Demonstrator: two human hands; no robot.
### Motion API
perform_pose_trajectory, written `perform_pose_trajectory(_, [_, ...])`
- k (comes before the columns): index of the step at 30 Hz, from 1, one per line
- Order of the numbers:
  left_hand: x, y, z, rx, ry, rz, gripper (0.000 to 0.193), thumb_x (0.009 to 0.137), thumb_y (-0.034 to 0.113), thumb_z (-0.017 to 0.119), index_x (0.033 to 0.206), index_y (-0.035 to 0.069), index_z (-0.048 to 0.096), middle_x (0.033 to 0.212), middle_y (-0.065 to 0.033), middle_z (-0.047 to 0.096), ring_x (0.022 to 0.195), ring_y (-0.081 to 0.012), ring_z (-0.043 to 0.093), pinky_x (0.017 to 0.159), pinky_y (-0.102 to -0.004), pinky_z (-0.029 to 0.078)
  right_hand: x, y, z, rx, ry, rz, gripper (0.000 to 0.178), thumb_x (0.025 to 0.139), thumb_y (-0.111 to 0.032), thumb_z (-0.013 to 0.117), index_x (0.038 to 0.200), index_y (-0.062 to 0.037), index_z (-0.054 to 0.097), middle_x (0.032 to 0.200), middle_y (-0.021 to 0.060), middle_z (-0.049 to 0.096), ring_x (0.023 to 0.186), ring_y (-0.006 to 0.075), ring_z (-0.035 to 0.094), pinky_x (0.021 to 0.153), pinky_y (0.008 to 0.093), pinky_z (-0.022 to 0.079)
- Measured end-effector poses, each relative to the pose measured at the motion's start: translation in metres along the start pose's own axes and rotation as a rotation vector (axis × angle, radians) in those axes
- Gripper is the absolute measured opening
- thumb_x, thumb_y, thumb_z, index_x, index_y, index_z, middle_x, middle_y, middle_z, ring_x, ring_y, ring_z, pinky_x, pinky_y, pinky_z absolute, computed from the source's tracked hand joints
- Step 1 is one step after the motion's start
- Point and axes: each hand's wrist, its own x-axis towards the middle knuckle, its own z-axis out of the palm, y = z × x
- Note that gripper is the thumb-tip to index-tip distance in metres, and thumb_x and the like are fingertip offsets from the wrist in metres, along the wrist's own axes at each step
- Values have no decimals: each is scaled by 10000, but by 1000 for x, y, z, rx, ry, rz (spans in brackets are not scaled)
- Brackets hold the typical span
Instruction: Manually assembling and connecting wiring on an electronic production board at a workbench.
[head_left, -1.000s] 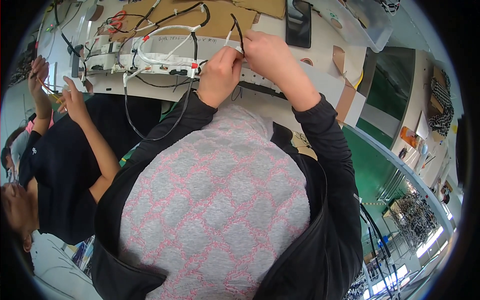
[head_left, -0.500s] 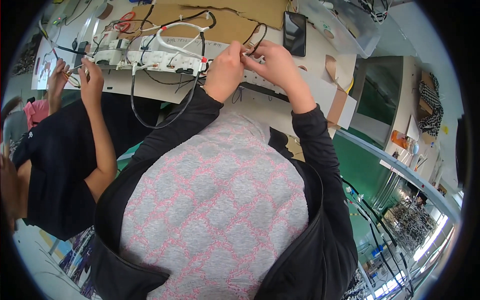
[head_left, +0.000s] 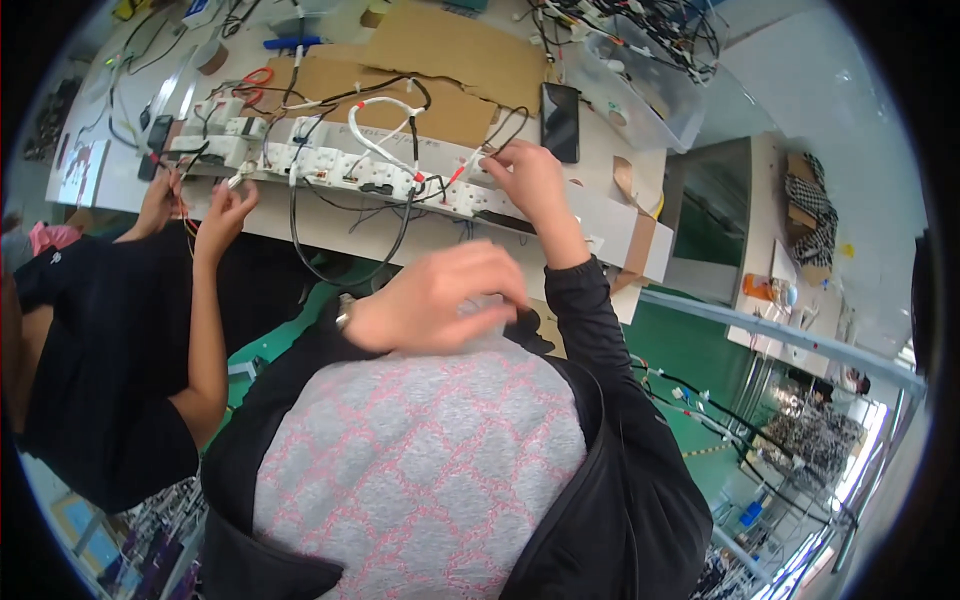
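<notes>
A black jacket [head_left: 655, 490] is hanging unzipped, framing a grey top [head_left: 420, 470] at six o'clock that is showing a pink diamond lattice. The right sleeve [head_left: 590, 320] is wrinkling near three o'clock. The left hand [head_left: 440, 298] is wearing a shiny wristband [head_left: 345, 312] at nine o'clock.

Bright, fairly even light; left hand [head_left: 440, 300] smeared by motion blur; edges of the worktop [head_left: 603, 150] bowed by fisheye, corners lost to black; glare strips [head_left: 866, 450] lower right, possibly windows, too warped to tell.
</notes>
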Motion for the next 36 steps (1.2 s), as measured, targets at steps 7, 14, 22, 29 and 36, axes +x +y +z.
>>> perform_pose_trajectory(7, [6,103,-85,-726,-343,309,93,915,83,600,970,104,672,955,-115,667,725,-248,611,608,-341,512,0,-10,4,12,52,17,247,783,-299,739,812,-54,749,796,113,697,757,315,658,698,393,515])
perform_pose_trajectory(14, [-10,125,-83,-901,-413,428,207,906,28,552,1020,160,664,936,-113,654,661,-214,562,557,-313,471,-14,-19,11,27,148,122,281,788,-321,744,817,-41,745,805,117,695,741,315,661,684,387,515])
perform_pose_trajectory(22, [-8,107,-127,-1051,-538,526,353,896,-35,497,1077,223,656,916,-111,639,586,-176,506,498,-282,423,-23,-24,29,14,265,173,265,792,-323,737,831,-62,756,833,99,694,718,281,668,680,374,524])
perform_pose_trajectory(29, [-28,159,-98,-1096,-510,569,483,887,-91,449,1128,278,648,897,-110,626,522,-142,457,447,-254,382,-8,-45,29,3,254,120,280,793,-326,737,834,-50,752,872,100,698,743,262,681,688,371,527])
perform_pose_trajectory(36, [-25,178,-37,-1065,-701,693,197,881,-55,546,981,84,643,980,-160,638,752,-294,600,629,-356,514,-20,-8,20,-10,205,85,287,797,-331,730,834,-46,736,898,119,691,786,298,676,728,395,525])
